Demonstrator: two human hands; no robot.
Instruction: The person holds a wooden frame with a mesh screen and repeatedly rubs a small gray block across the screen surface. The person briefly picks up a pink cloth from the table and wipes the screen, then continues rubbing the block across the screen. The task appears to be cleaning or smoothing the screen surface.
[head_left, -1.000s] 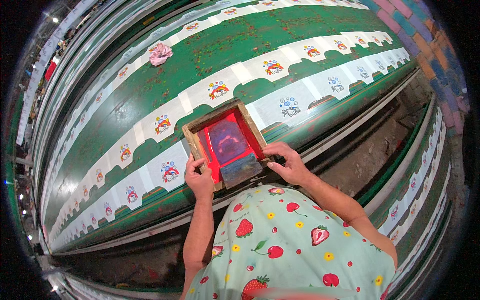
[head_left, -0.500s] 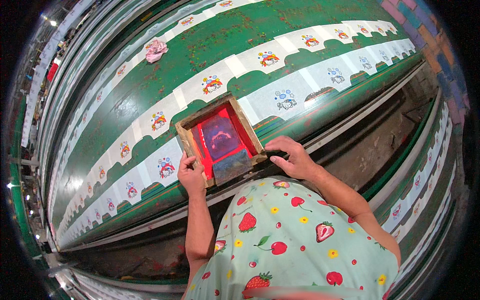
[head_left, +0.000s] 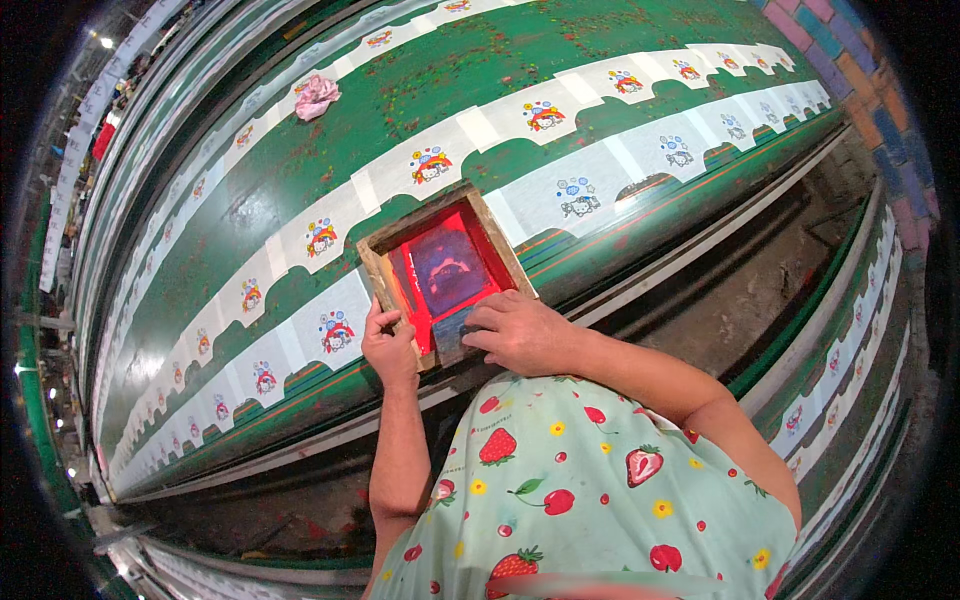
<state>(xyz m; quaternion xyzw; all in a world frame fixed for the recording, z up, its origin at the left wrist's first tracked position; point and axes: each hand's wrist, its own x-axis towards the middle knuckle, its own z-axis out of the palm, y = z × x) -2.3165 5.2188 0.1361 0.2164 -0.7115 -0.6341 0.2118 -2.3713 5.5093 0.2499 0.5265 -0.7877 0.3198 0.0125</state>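
A wooden-framed printing screen point(head_left: 376, 262) lies over the near row of white cut pieces, red inside with a dark purple mesh window. My left hand point(head_left: 390, 345) is closed around the frame's left side near its lower corner. Inside the frame's near end leans a dark, flat squeegee point(head_left: 448, 336). My right hand point(head_left: 520, 332) reaches over the near right corner, its fingers bent down onto the squeegee and hiding its right part. To the right of the frame lies a white piece point(head_left: 540, 205) with a blue-and-black print; to its left, a printed piece point(head_left: 335, 332) also shows red.
Rows of printed white pieces point(head_left: 430, 165) run along the long green table point(head_left: 400, 110). A crumpled pink cloth point(head_left: 316, 97) lies on its far side. The table's near edge point(head_left: 640, 290) has a pale rail. Another printed row point(head_left: 840, 370) stands at right behind me.
My right hand has moved left from beside the frame's near right corner onto the squeegee. My left hand keeps its hold on the frame.
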